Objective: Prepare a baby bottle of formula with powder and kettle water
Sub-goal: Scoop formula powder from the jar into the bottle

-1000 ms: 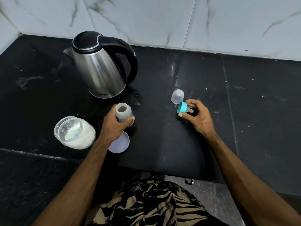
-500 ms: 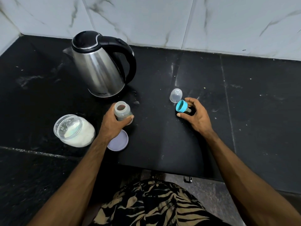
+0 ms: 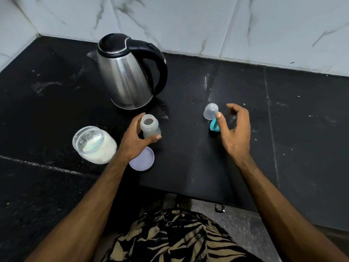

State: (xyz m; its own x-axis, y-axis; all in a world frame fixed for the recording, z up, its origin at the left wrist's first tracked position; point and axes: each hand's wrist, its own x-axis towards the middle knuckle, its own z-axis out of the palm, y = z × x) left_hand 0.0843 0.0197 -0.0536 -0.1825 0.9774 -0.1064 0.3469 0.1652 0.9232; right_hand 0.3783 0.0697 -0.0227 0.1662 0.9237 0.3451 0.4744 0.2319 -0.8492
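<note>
My left hand (image 3: 135,141) grips the small clear baby bottle (image 3: 150,127), which stands upright and uncapped on the black counter (image 3: 188,148). My right hand (image 3: 235,129) hovers with fingers spread just over the teal nipple ring (image 3: 213,126), which lies on the counter beside the clear bottle cap (image 3: 211,111). An open glass jar of white powder (image 3: 94,144) lies tilted at the left. Its pale purple lid (image 3: 142,161) rests flat under my left wrist. The steel kettle (image 3: 125,74) with black lid and handle stands behind the bottle.
White marble wall tiles (image 3: 188,21) close the counter at the back and left. The counter's front edge (image 3: 198,197) runs just before my patterned shorts (image 3: 170,235), with a step down on the left part.
My right hand has let go of the teal nipple ring, set it down beside the clear cap and spread its fingers. The left hand keeps hold of the bottle.
</note>
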